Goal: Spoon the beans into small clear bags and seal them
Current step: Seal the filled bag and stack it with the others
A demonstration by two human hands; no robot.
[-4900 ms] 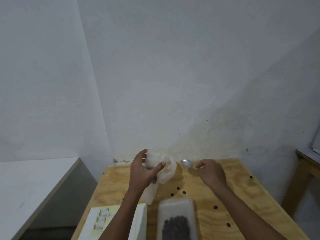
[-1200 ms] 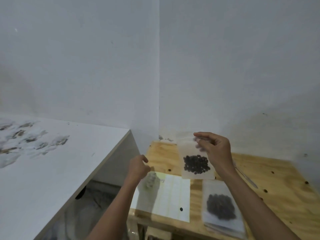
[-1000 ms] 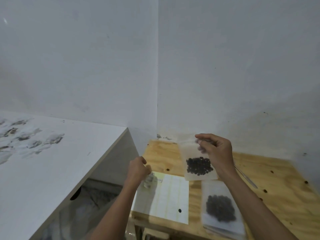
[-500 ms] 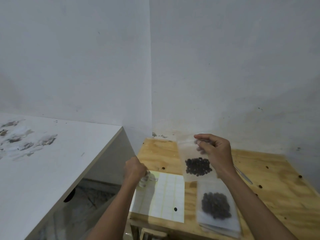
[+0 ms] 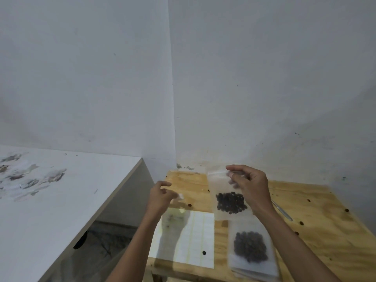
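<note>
My right hand (image 5: 249,187) pinches the top edge of a small clear bag (image 5: 220,183), which hangs upright above the wooden table (image 5: 317,231). Dark beans (image 5: 230,202) fill the bag's lower half. My left hand (image 5: 159,197) hovers to the left of the bag and pinches a small white label (image 5: 180,196) at its fingertips; the label is blurred. A metal spoon (image 5: 282,210) lies on the table behind my right wrist, partly hidden.
A white sheet of labels (image 5: 193,239) lies at the table's front left, with one bean on it. Beside it a heap of beans (image 5: 249,249) rests on a flat translucent stack (image 5: 254,267). Loose beans dot the table. A white table (image 5: 61,200) stands at the left.
My left hand has lifted off the label sheet with a small white label in its fingers and moved toward the bag. My right hand keeps holding the bag up.
</note>
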